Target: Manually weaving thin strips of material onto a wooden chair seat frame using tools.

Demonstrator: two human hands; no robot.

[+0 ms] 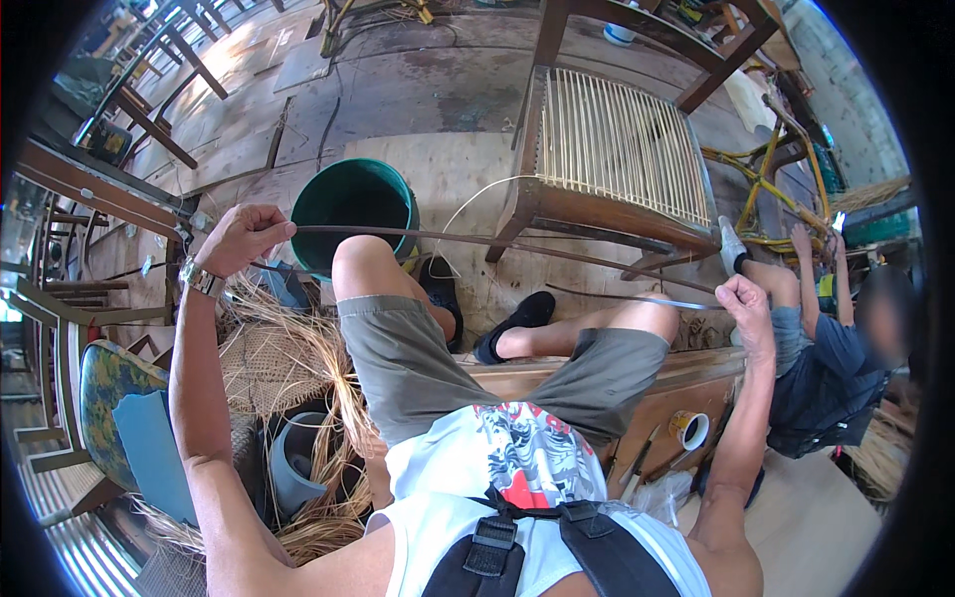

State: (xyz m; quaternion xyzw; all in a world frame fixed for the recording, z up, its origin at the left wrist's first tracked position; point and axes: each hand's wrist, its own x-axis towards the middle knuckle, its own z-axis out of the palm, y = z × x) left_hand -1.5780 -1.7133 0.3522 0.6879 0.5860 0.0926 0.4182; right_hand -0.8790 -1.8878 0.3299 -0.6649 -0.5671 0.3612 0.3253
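Observation:
A long, thin dark brown strip point(458, 237) is stretched across in front of my knees. My left hand point(246, 239), with a watch on the wrist, pinches one end between thumb and fingers. On the other side my right hand point(746, 306) is closed round the strip near its other end. From the right hand a short length of strip doubles back leftward over my knee, its tip free. Below the strip's left part stands a round green bucket point(328, 184), its inside dark. Beyond the strip is a wooden chair point(622, 149) with pale strands strung across its seat.
Loose pale cane strands point(343, 388) lie in a heap by my left leg, near a grey-blue container point(293, 468). A mug point(689, 428) and tools point(642, 463) lie by my right side. Another person point(826, 348) sits at the right. Wooden chair frames point(60, 328) stand at the left.

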